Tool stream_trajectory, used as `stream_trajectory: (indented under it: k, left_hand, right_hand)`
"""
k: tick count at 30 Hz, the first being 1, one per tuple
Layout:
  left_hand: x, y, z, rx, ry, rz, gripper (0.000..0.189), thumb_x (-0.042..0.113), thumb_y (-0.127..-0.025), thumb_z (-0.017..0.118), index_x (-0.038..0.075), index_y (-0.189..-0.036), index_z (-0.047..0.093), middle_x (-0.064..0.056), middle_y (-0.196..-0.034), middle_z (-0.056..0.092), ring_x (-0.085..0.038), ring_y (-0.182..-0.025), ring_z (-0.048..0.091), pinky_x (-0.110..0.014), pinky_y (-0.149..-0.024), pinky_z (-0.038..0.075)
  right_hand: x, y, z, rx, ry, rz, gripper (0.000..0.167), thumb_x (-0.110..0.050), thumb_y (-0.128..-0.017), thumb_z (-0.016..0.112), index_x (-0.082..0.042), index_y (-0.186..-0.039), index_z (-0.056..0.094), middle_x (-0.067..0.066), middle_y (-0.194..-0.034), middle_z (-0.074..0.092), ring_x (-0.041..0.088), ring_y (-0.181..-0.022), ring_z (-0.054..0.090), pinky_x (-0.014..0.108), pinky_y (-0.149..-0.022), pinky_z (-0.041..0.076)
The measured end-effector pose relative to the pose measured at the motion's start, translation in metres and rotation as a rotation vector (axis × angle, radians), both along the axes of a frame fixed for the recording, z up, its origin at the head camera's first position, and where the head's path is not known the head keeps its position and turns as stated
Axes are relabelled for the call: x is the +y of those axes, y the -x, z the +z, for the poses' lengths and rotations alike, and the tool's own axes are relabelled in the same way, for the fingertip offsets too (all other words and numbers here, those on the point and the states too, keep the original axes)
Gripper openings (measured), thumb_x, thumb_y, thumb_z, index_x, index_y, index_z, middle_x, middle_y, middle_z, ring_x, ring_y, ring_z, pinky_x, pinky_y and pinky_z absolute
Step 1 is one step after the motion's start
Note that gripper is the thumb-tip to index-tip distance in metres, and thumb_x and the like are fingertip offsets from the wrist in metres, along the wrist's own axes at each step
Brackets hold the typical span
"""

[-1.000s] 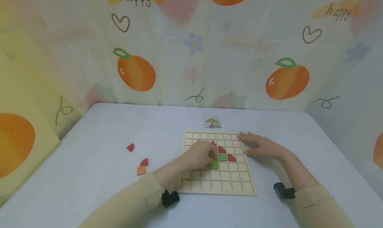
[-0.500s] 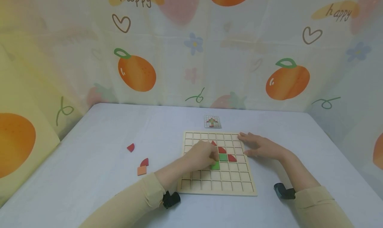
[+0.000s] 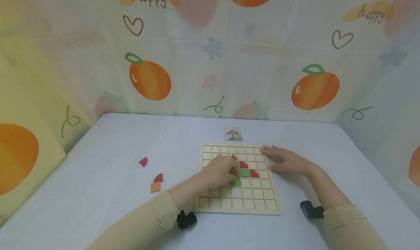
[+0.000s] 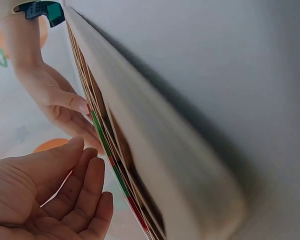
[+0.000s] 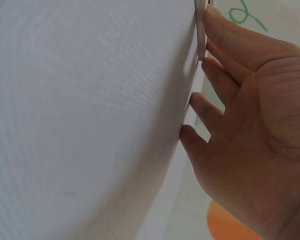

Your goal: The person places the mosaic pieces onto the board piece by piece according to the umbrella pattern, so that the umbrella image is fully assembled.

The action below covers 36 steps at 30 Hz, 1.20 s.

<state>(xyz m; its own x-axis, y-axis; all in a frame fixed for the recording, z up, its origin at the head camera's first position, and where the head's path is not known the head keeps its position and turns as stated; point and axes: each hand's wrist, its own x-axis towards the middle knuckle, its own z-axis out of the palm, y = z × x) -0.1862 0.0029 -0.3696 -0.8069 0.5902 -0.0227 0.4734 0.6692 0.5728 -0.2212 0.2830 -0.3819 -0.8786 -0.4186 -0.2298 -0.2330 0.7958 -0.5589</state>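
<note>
My left hand (image 3: 220,169) is over the grid board (image 3: 226,204), its fingertips at a green square tile (image 3: 236,182) and partly hiding it in the head view. In the left wrist view, the left hand (image 4: 55,195) has loosely bent fingers, thumb and forefinger tips close together, with nothing visible between them. Another green tile (image 3: 244,172) and red quarter-round pieces (image 3: 243,164) lie in nearby cells. My right hand (image 3: 288,160) rests at the board's right edge. Up close, the right hand (image 5: 250,110) has its thumb on that edge and its fingers extended.
Left of the board lie two red quarter-round pieces (image 3: 143,162) and an orange square tile (image 3: 155,187) on the white table (image 3: 98,210). A small pattern card (image 3: 232,133) lies behind the board. A printed curtain (image 3: 249,60) stands behind the table.
The green tile at the left fingertips has shifted very slightly to the right on the board since a second ago. Both hands otherwise keep nearly the same position.
</note>
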Motion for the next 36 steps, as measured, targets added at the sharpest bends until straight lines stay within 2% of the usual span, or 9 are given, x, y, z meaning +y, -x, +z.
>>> stream_trajectory:
  k: [8,15,20,24,29,32,36]
  left_hand:
    - [-0.007,0.0,0.004,0.01,-0.017,0.014,0.005,0.013,-0.085,0.074,0.016,-0.089,0.075,0.005,-0.087,0.074,-0.008,-0.082,0.06,-0.023,-0.078,0.049]
    - [-0.024,0.002,0.014,0.026,-0.047,0.035,0.011,0.006,-0.089,0.067,0.011,-0.096,0.076,-0.001,-0.098,0.076,-0.016,-0.098,0.069,-0.032,-0.09,0.055]
    - [-0.043,0.006,0.021,-0.02,-0.061,0.083,0.008,0.006,-0.088,0.069,0.009,-0.093,0.074,-0.001,-0.092,0.074,-0.015,-0.088,0.064,-0.033,-0.085,0.055]
    - [-0.065,0.01,0.026,-0.06,-0.045,0.142,0.009,0.007,-0.086,0.071,0.01,-0.094,0.073,0.001,-0.088,0.07,-0.015,-0.083,0.058,-0.028,-0.078,0.052]
    - [-0.104,0.014,0.029,-0.059,-0.012,0.164,0.008,0.007,-0.086,0.07,0.009,-0.094,0.073,0.001,-0.087,0.07,-0.015,-0.081,0.059,-0.026,-0.074,0.051]
    - [-0.131,0.015,0.03,-0.076,0.025,0.147,0.006,0.007,-0.086,0.07,0.011,-0.09,0.072,0.002,-0.084,0.069,-0.015,-0.081,0.058,-0.026,-0.073,0.051]
    - [-0.164,0.015,0.033,-0.137,0.065,0.089,0.006,0.005,-0.083,0.071,0.011,-0.084,0.069,0.003,-0.078,0.066,-0.014,-0.076,0.057,-0.027,-0.07,0.049]
  right_hand:
    - [0.0,-0.001,0.001,-0.003,-0.001,0.004,0.072,-0.036,-0.089,0.069,-0.015,-0.151,0.04,0.01,-0.164,0.028,0.045,-0.153,0.01,0.072,-0.116,0.01]
    - [-0.003,0.0,0.001,-0.007,0.003,0.0,0.073,-0.037,-0.089,0.069,-0.015,-0.152,0.039,0.01,-0.164,0.028,0.044,-0.153,0.01,0.071,-0.117,0.012]
    - [-0.003,-0.001,0.001,-0.006,-0.005,0.001,0.073,-0.038,-0.089,0.069,-0.015,-0.152,0.039,0.011,-0.164,0.027,0.045,-0.153,0.011,0.071,-0.117,0.012]
    - [-0.002,-0.001,0.001,-0.006,-0.019,-0.01,0.073,-0.038,-0.089,0.069,-0.016,-0.152,0.039,0.01,-0.164,0.027,0.045,-0.153,0.011,0.071,-0.117,0.013]
    - [-0.002,-0.001,0.001,-0.01,-0.023,-0.019,0.073,-0.038,-0.089,0.069,-0.017,-0.152,0.039,0.009,-0.164,0.028,0.044,-0.153,0.011,0.071,-0.117,0.013]
    - [-0.002,0.0,0.0,-0.006,-0.025,-0.016,0.073,-0.038,-0.089,0.069,-0.017,-0.152,0.039,0.009,-0.164,0.028,0.044,-0.153,0.011,0.07,-0.117,0.013]
    - [-0.002,0.0,0.0,-0.005,-0.027,-0.014,0.073,-0.038,-0.089,0.069,-0.017,-0.152,0.039,0.009,-0.164,0.028,0.044,-0.153,0.011,0.07,-0.117,0.012]
